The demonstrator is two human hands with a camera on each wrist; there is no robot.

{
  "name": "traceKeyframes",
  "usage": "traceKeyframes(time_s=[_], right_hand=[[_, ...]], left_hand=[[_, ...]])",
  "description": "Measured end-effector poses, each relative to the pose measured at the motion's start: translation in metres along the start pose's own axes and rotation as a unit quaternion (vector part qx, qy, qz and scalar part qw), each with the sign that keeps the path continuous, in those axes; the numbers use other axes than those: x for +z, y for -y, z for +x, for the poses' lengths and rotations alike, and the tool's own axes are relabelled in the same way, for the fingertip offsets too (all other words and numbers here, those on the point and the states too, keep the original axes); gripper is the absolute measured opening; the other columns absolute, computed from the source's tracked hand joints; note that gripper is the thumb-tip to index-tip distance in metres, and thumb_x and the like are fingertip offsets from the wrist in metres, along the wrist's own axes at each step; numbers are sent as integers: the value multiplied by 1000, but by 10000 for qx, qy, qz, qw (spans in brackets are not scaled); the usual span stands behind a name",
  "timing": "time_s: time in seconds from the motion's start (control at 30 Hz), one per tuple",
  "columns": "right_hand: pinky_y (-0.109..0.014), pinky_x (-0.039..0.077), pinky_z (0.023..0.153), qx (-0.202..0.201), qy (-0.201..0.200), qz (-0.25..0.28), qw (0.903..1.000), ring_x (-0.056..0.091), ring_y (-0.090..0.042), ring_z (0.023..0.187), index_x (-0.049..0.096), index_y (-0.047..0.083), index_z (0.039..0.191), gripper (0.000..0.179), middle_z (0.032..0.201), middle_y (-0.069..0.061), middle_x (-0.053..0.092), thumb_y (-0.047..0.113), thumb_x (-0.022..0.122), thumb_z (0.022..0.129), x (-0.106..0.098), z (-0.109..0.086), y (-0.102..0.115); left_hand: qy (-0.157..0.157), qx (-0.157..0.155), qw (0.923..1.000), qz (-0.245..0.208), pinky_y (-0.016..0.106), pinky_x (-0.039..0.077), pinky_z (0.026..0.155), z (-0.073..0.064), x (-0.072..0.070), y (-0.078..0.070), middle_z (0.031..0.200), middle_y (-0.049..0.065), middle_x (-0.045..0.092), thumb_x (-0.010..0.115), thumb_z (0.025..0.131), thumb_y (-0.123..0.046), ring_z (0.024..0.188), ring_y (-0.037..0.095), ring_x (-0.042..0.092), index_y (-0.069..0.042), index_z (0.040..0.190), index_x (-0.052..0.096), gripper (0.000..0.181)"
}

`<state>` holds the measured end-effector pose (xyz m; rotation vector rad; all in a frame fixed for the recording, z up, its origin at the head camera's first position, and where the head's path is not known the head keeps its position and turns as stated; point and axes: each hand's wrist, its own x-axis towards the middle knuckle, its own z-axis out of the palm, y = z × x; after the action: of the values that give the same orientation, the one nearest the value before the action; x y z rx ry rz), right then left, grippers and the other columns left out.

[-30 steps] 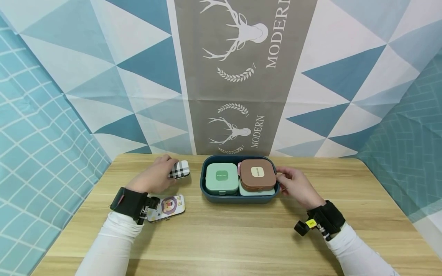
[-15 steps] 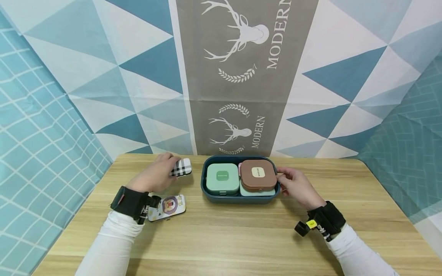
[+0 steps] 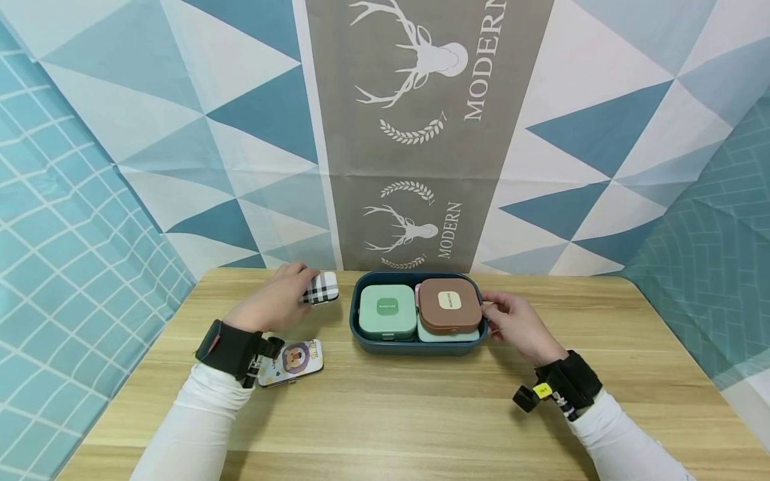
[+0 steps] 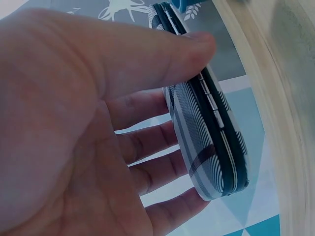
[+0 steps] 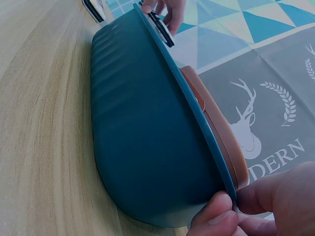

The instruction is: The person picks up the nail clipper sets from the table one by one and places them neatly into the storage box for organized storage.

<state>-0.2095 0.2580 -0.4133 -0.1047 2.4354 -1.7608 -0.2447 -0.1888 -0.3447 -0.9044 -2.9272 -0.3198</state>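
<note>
My left hand (image 3: 273,297) grips a black-and-white plaid hinged case (image 3: 321,288) between thumb and fingers, held above the table left of the bin. In the left wrist view the thumb lies across the edge of the case (image 4: 197,128), beside its metal hinge. My right hand (image 3: 519,326) pinches the right end of the rim of a dark blue plastic bin (image 3: 391,348); the right wrist view shows the thumb and fingers on that rim. Inside the bin are a mint green case (image 3: 388,324) and a brown case (image 3: 450,317), which lies on a pale green one (image 3: 448,337).
A second hinged case with a lion picture (image 3: 295,359) lies on the wooden table (image 3: 409,414), partly under the left wrist's camera. A bit of pink shows beside the brown case. Patterned cloth (image 3: 265,120) rises behind the table and along both sides.
My left hand has lifted the plaid case slightly and carried it a little to the right and away from me, toward the bin. My right hand stays on the bin's rim.
</note>
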Motion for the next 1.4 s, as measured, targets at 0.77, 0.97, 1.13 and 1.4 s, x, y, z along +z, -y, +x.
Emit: traceKeyframes(time_s=[0.77,0.97,1.13,1.4], right_hand=[[-32,53,63,14,-34,-52,10000,59,-22,76,48,-5,154,45,97,-17,61,15,51,114,1,0,2],[-33,53,63,12,-1,-39,10000,58,-23,76,48,-5,154,45,96,-17,60,15,50,114,1,-1,2],[-33,53,63,11,14,-6,10000,58,-23,76,47,-5,154,45,97,-18,60,15,51,114,1,0,2],[-33,54,64,9,3,-45,10000,58,-22,76,47,-6,154,46,97,-18,60,15,51,114,0,0,1]], left_hand=[[103,13,9999,52,56,44,104,8,-3,-3,129,23,55,74,97,-5,121,41,50,9,147,53,56],[71,92,9999,108,53,45,100,11,-4,-5,124,20,54,74,97,-4,115,37,50,9,146,54,54],[49,165,9998,140,53,45,99,14,-6,-8,123,19,54,75,97,-5,113,37,50,8,144,55,53],[76,151,9998,144,52,44,96,18,-8,-14,121,18,55,75,97,-6,110,35,49,8,145,55,53]])
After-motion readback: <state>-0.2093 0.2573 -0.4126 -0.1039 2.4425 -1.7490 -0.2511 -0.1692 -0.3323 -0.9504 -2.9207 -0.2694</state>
